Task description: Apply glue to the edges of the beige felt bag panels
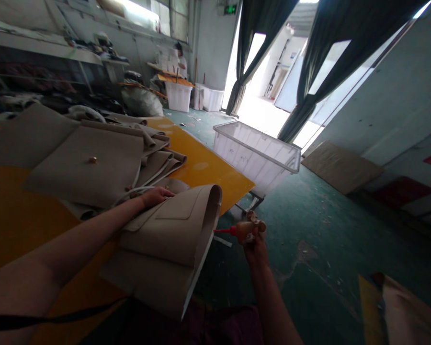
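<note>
A folded beige sheet (pixel 172 230), leather-like with a stitched pocket shape, lies over the near edge of the yellow table, its right end curled open. My left hand (pixel 158 196) is closed at its far edge, the fingertips partly hidden. In my right hand (pixel 255 247) is a squeeze bottle (pixel 244 231) with amber contents and a red nozzle, held sideways. Its tip points left, at or very close to the sheet's pale right edge; I cannot tell whether they touch. Dabs of something pale cover the fingers.
More beige sheets (pixel 86 158) are piled on the yellow table (pixel 197 165), with a small brass-coloured piece (pixel 92 160) on top. A white wheeled bin (pixel 255 148) stands beyond the table corner. Further back, a person (pixel 181 62) is near white tubs (pixel 178 97). Dark curtains (pixel 305 91) frame a doorway.
</note>
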A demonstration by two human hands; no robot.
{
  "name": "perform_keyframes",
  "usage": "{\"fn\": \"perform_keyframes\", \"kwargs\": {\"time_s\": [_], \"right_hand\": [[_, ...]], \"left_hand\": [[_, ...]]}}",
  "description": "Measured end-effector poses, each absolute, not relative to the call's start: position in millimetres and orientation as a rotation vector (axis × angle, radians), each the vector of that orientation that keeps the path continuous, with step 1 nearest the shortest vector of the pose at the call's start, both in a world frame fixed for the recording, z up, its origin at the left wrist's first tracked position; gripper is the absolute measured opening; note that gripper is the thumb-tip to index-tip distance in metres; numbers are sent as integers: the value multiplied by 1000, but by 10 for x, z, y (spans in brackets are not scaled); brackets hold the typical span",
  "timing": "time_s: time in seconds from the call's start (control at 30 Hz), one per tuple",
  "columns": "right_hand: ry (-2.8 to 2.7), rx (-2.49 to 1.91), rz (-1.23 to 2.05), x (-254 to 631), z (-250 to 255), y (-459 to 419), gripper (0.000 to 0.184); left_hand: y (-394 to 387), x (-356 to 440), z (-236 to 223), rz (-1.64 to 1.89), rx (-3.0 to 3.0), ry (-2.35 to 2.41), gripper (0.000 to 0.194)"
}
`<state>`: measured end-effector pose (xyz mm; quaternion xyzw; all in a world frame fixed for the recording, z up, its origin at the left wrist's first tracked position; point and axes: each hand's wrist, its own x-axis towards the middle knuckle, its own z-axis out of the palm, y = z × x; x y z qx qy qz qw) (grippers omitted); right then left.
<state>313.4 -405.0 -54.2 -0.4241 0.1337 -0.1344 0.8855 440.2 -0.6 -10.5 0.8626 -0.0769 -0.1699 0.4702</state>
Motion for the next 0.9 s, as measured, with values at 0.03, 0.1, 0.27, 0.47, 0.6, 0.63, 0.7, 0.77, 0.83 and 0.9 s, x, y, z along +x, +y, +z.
{"fn": "perform_keyframes", "kwargs": {"time_s": [0.03, 0.1, 0.27, 0.47, 0.6, 0.63, 0.7, 0.77, 0.83, 0.9], "right_hand": [[284, -872, -275, 3089, -537, -4042, 60], [289, -858, -271, 3006, -533, -4023, 61], [254, -836, -272, 2843, -606, -3989, 53], [272, -799, -266, 2697, -632, -3918, 49], [414, -738, -222, 2599, -649, -3861, 62], [455, -724, -214, 2570, -667, -3850, 66], [494, -705, -203, 2502, -712, -3825, 70], [492, -701, -207, 2420, -757, -3795, 67], [460, -704, -218, 2329, -793, -3761, 61], [438, -706, -215, 2234, -822, -3731, 59]], "left_hand": [[-4, 4403, -109, -412, 2112, -183, 64], [-3, 4403, -117, -411, 2097, -179, 64], [-10, 4396, -139, -419, 2058, -174, 63], [-5, 4397, -149, -408, 2049, -138, 54], [-15, 4385, -153, -427, 2008, -113, 47], [-17, 4383, -158, -434, 1996, -109, 48], [-21, 4385, -172, -434, 1986, -96, 51], [-23, 4392, -182, -420, 1994, -80, 52], [-26, 4396, -177, -414, 2011, -72, 50], [-33, 4391, -159, -416, 2024, -72, 46]]}}
